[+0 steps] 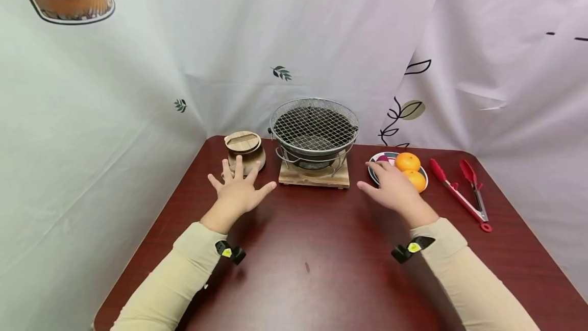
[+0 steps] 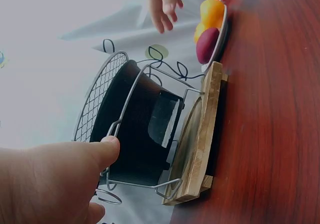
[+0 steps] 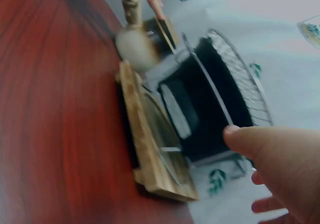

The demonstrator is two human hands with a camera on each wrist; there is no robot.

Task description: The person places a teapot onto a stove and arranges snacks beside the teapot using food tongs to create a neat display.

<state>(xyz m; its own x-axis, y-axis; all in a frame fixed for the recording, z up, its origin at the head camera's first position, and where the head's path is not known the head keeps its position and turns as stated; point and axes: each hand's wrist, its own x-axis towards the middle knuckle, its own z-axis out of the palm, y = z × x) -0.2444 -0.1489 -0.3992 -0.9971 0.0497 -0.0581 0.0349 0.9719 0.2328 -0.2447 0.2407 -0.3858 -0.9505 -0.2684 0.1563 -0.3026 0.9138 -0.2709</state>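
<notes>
My left hand [image 1: 236, 193] is held over the table with fingers spread, its fingertips overlapping a small clay pot [image 1: 258, 160] with a wooden lid [image 1: 243, 142] in the head view. On the other side my right hand [image 1: 390, 188] hovers, fingers extended, partly covering a plate [image 1: 374, 177] of oranges [image 1: 408, 162] and a purple fruit [image 2: 207, 45]. Neither hand holds anything. Between them, toward the back, a round tabletop grill [image 1: 317, 155] with a wire mesh grate [image 1: 314, 127] stands on a square wooden base [image 1: 314, 179].
Red-tipped tongs [image 1: 464, 200] lie spread apart at the right of the dark red table [image 1: 312, 249]. A white patterned cloth [image 1: 331, 30] hangs behind the table and along both sides. The pot's side handle [image 3: 131, 7] shows in the right wrist view.
</notes>
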